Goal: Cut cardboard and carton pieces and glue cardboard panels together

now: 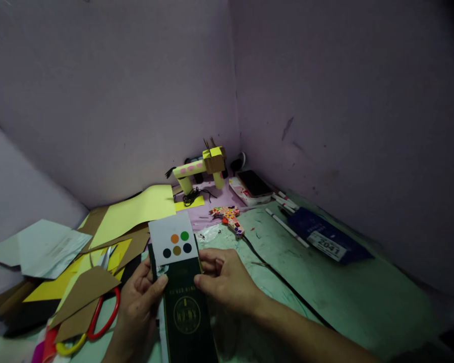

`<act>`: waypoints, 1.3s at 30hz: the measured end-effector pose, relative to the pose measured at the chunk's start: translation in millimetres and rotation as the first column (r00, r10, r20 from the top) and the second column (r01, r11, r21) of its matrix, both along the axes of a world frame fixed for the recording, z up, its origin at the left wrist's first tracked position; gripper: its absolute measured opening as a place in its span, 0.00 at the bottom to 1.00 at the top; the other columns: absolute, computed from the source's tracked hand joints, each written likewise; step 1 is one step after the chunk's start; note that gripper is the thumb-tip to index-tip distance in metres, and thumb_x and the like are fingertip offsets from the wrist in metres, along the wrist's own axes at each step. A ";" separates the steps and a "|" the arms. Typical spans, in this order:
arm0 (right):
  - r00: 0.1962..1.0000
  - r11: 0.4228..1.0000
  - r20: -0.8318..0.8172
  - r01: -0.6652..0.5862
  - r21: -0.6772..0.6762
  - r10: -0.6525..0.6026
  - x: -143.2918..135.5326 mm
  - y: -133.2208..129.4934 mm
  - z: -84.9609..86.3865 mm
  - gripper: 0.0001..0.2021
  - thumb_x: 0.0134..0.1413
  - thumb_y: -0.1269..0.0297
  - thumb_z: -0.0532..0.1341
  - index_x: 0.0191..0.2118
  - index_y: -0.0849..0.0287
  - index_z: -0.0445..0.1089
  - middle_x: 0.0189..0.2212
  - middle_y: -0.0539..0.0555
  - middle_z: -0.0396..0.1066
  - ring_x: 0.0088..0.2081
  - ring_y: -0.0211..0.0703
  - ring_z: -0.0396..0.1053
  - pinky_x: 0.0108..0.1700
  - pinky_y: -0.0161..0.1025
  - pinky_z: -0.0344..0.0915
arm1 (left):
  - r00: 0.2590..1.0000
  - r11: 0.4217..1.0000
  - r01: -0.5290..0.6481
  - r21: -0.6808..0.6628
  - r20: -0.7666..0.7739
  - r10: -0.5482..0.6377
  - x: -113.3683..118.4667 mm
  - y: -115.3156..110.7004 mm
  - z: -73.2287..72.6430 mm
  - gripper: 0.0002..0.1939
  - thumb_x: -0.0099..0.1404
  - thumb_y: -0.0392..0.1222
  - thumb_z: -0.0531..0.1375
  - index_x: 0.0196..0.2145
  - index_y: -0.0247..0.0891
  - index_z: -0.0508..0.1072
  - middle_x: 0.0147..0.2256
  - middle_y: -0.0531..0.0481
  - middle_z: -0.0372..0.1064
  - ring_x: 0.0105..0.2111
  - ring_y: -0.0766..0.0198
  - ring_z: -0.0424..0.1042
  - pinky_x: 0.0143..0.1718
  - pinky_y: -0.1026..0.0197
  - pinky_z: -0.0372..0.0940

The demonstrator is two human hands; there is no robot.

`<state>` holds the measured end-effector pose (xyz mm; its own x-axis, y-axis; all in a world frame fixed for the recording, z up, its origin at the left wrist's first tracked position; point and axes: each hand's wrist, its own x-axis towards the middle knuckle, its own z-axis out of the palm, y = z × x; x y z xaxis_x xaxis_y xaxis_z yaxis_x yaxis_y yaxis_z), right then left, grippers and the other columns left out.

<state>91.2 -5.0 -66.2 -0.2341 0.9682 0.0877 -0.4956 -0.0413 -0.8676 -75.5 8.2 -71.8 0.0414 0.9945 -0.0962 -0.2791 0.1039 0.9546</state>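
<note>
Between my hands is a dark green printed carton (189, 295) with gold lettering and a round gold emblem. At its far end sticks out a white panel (166, 232) with several coloured dots; I cannot tell whether it is part of the carton. My left hand (139, 302) grips the left edge, thumb on the front. Closed on the right edge is my right hand (229, 280), its thumb pressed near the white panel. Scissors (102, 317) with red and yellow handles lie left of my left hand, partly covered by brown cardboard pieces (87, 287).
A yellow paper animal (191, 169) with a cardboard head stands by the wall corner. A colourfully patterned glue gun (229, 219) trails a black cable rightward. Further right are a phone (254, 182), white sticks (287, 228) and a blue packet (327, 237). Yellow paper (136, 212) lies left.
</note>
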 end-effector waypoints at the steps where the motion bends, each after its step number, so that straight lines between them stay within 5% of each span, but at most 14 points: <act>1: 1.000 1.000 -0.005 -0.007 -0.018 0.007 0.8 1.0 -0.8 0.14 0.34 0.73 0.64 0.35 0.61 0.75 0.28 0.53 0.77 0.32 0.45 0.73 0.39 0.43 0.66 | 1.000 1.000 -0.012 0.001 0.019 0.012 1.2 -0.1 -0.3 0.36 0.42 0.35 0.72 0.50 0.37 0.68 0.32 0.46 0.78 0.27 0.54 0.77 0.25 0.63 0.73; 13: 0.975 0.949 -0.024 -0.218 -0.227 0.219 15.1 8.1 -0.3 0.20 0.25 0.52 0.71 0.25 0.64 0.73 0.20 0.47 0.68 0.22 0.35 0.65 0.25 0.36 0.63 | 0.990 0.997 0.049 -0.060 0.134 -0.040 5.5 1.0 -4.9 0.33 0.44 0.31 0.70 0.49 0.40 0.69 0.36 0.45 0.78 0.35 0.49 0.77 0.37 0.52 0.74; 20: 0.982 0.954 0.059 -0.158 -0.255 0.179 13.5 10.7 -1.3 0.03 0.37 0.71 0.61 0.20 0.62 0.65 0.14 0.44 0.64 0.16 0.32 0.63 0.21 0.33 0.63 | 0.994 0.995 0.048 -0.084 0.103 -0.039 7.1 0.1 -4.7 0.34 0.44 0.32 0.70 0.50 0.40 0.68 0.37 0.44 0.78 0.36 0.48 0.77 0.37 0.53 0.74; 23: 0.981 0.956 0.093 -0.142 -0.256 0.170 13.1 11.3 -2.1 0.04 0.39 0.76 0.58 0.20 0.62 0.66 0.14 0.44 0.65 0.15 0.31 0.63 0.20 0.32 0.63 | 0.997 0.997 0.027 -0.073 0.079 -0.021 6.8 0.4 -6.4 0.32 0.45 0.32 0.70 0.49 0.39 0.69 0.37 0.43 0.77 0.36 0.49 0.77 0.37 0.55 0.74; 35: 0.946 0.995 0.312 -0.073 -0.062 0.089 15.7 14.4 -8.8 0.10 0.41 0.78 0.57 0.16 0.61 0.60 0.15 0.43 0.58 0.19 0.32 0.58 0.22 0.29 0.56 | 1.000 1.000 0.026 -0.002 -0.003 -0.026 4.4 -1.3 -9.4 0.29 0.47 0.35 0.70 0.48 0.38 0.69 0.36 0.45 0.78 0.36 0.51 0.77 0.36 0.58 0.74; 39: 0.937 0.999 0.348 -0.042 0.034 0.027 13.6 14.2 -16.8 0.07 0.42 0.78 0.57 0.25 0.60 0.69 0.21 0.46 0.67 0.28 0.37 0.64 0.30 0.32 0.60 | 0.999 1.000 0.025 0.010 -0.034 -0.024 5.5 -1.9 -9.8 0.30 0.50 0.36 0.69 0.50 0.39 0.68 0.36 0.46 0.77 0.38 0.52 0.76 0.37 0.59 0.73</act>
